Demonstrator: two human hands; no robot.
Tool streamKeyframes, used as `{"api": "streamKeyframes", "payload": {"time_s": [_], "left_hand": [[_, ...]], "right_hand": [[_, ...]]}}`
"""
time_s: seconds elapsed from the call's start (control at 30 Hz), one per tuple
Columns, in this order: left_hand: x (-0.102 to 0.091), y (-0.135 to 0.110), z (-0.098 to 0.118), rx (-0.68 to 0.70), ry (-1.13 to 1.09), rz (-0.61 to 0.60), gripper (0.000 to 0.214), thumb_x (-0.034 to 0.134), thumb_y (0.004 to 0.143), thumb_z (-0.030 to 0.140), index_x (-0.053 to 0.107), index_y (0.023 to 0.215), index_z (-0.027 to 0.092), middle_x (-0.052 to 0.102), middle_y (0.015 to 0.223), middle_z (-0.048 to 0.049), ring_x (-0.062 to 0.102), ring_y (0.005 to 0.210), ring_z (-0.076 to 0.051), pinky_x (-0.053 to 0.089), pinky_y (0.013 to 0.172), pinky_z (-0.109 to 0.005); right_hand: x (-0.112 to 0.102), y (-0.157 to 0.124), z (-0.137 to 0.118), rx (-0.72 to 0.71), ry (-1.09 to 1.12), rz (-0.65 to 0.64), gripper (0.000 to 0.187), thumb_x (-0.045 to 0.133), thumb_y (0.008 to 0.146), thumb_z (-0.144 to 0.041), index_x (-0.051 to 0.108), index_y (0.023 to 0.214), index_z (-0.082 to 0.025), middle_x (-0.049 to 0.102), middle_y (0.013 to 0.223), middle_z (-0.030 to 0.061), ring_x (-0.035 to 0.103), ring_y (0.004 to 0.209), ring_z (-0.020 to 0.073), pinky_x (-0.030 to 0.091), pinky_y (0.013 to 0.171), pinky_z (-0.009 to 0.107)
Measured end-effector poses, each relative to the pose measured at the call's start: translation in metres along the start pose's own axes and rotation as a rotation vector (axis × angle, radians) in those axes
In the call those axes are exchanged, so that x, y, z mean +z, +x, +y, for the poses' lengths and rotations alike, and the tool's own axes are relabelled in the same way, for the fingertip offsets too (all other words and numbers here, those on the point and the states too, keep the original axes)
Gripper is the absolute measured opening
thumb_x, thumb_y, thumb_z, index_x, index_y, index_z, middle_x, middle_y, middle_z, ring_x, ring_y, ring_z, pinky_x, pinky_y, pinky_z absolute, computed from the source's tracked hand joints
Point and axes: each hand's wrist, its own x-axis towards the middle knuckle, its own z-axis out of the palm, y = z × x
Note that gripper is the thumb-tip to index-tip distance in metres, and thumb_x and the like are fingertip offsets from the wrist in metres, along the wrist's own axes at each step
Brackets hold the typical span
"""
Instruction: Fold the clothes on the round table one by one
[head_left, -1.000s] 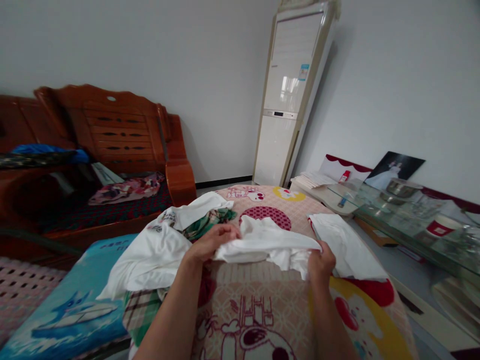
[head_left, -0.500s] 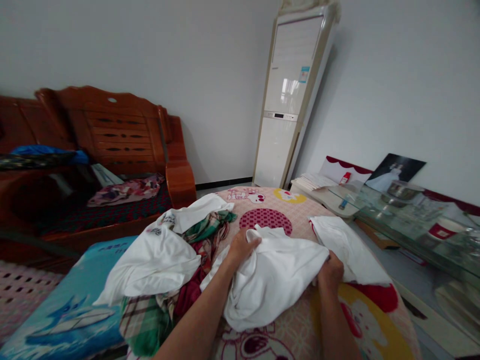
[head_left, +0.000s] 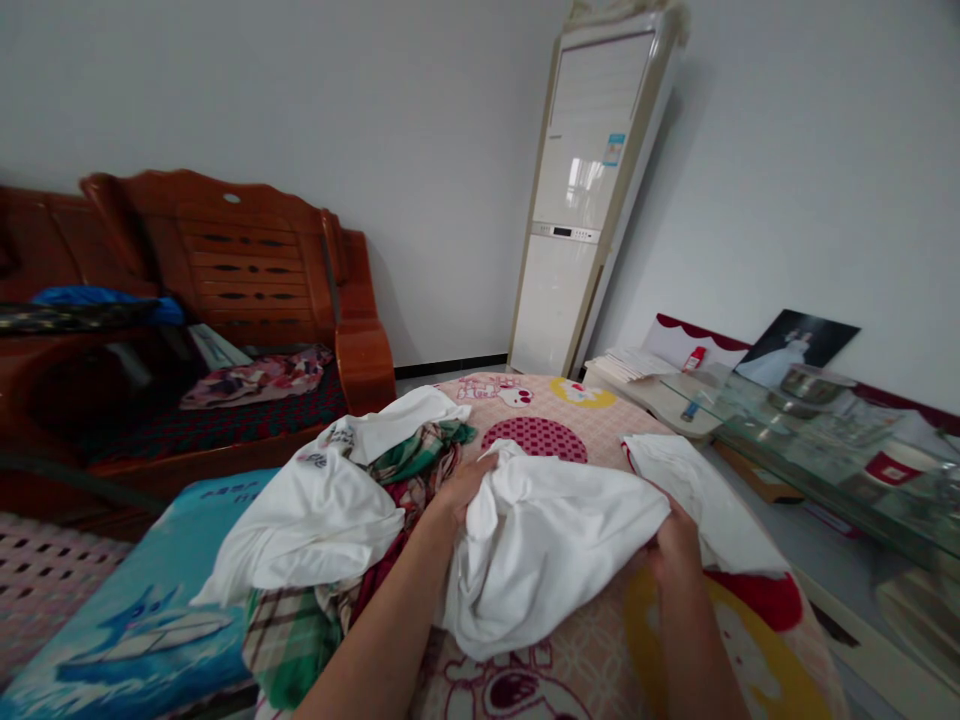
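Observation:
A bunched white cloth garment [head_left: 547,545] is stretched between my two hands above the patterned round table cover [head_left: 600,640]. My left hand [head_left: 466,490] is closed on its left side, with the fingertips partly hidden in the folds. At the opposite edge, my right hand [head_left: 670,535] grips a corner of the fabric. To the left lies a heap of clothes, with a white printed garment [head_left: 322,520] over a green plaid cloth [head_left: 292,640]. Beyond my right hand rests a flat white cloth with red trim [head_left: 697,500].
A blue cushion-like item with a whale print [head_left: 150,610] sits left of the table. Behind it stands a wooden bench [head_left: 247,260] with cloths on it. A glass shelf [head_left: 795,440] holding a paper cup [head_left: 896,465] borders the right side. A tall air conditioner [head_left: 577,200] fills the corner.
My left hand has shifted slightly left and my right hand slightly right, pulling the white garment a little wider. The heap and the flat white cloth lie as before.

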Motion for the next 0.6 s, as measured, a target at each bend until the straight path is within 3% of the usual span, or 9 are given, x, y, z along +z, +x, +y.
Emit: {"api": "streamKeyframes", "payload": {"time_s": [0.17, 0.3, 0.4, 0.47, 0.53, 0.6], "left_hand": [[-0.01, -0.004, 0.033, 0.241, -0.158, 0.131, 0.041, 0.071, 0.068, 0.036, 0.064, 0.102, 0.013, 0.072, 0.082, -0.0081, 0.069, 0.078, -0.025, 0.054, 0.072, -0.035], [-0.017, -0.003, 0.038, 0.524, -0.078, 0.25, 0.044, 0.066, 0.074, 0.036, 0.057, 0.114, 0.02, 0.069, 0.097, -0.0063, 0.066, 0.091, -0.022, 0.052, 0.08, -0.033], [-0.023, 0.004, 0.03, 0.603, 0.295, 0.218, 0.035, 0.064, 0.074, 0.038, 0.059, 0.104, 0.02, 0.066, 0.091, -0.0044, 0.062, 0.09, -0.02, 0.048, 0.077, -0.028], [-0.03, 0.01, 0.025, 0.535, 0.625, 0.305, 0.022, 0.062, 0.073, 0.036, 0.059, 0.085, 0.018, 0.061, 0.076, -0.0018, 0.058, 0.079, -0.018, 0.045, 0.071, -0.026], [-0.038, 0.014, 0.023, 0.444, 0.917, 0.454, 0.017, 0.056, 0.076, 0.034, 0.054, 0.069, 0.018, 0.056, 0.065, 0.0, 0.055, 0.07, -0.016, 0.041, 0.066, -0.025], [-0.044, 0.014, 0.024, 0.406, 1.111, 0.532, 0.022, 0.049, 0.081, 0.034, 0.052, 0.066, 0.019, 0.056, 0.065, -0.0009, 0.055, 0.069, -0.017, 0.039, 0.065, -0.026]], "right_hand": [[0.028, 0.008, -0.028, -0.108, 0.174, -0.038, 0.044, 0.068, 0.055, -0.025, 0.07, 0.099, -0.017, 0.073, 0.085, 0.0049, 0.066, 0.078, 0.0218, 0.055, 0.068, 0.033], [0.067, 0.028, -0.05, -0.265, 0.261, 0.012, 0.051, 0.066, 0.058, -0.028, 0.067, 0.108, -0.016, 0.071, 0.102, 0.007, 0.066, 0.093, 0.0217, 0.053, 0.083, 0.035], [0.09, 0.043, -0.052, -0.356, 0.202, -0.171, 0.066, 0.061, 0.069, -0.034, 0.052, 0.132, -0.022, 0.058, 0.132, 0.0081, 0.056, 0.118, 0.0209, 0.047, 0.097, 0.036], [0.093, 0.05, -0.041, -0.349, 0.024, -0.243, 0.072, 0.059, 0.072, -0.037, 0.041, 0.141, -0.025, 0.046, 0.145, 0.0077, 0.048, 0.128, 0.021, 0.044, 0.101, 0.035], [0.088, 0.051, -0.021, -0.321, -0.222, -0.237, 0.07, 0.056, 0.072, -0.038, 0.044, 0.14, -0.022, 0.044, 0.146, 0.0096, 0.047, 0.129, 0.0231, 0.045, 0.1, 0.034], [0.077, 0.046, 0.0, -0.297, -0.449, -0.242, 0.06, 0.053, 0.073, -0.038, 0.055, 0.129, -0.016, 0.056, 0.134, 0.014, 0.056, 0.12, 0.0263, 0.052, 0.091, 0.035]]}}
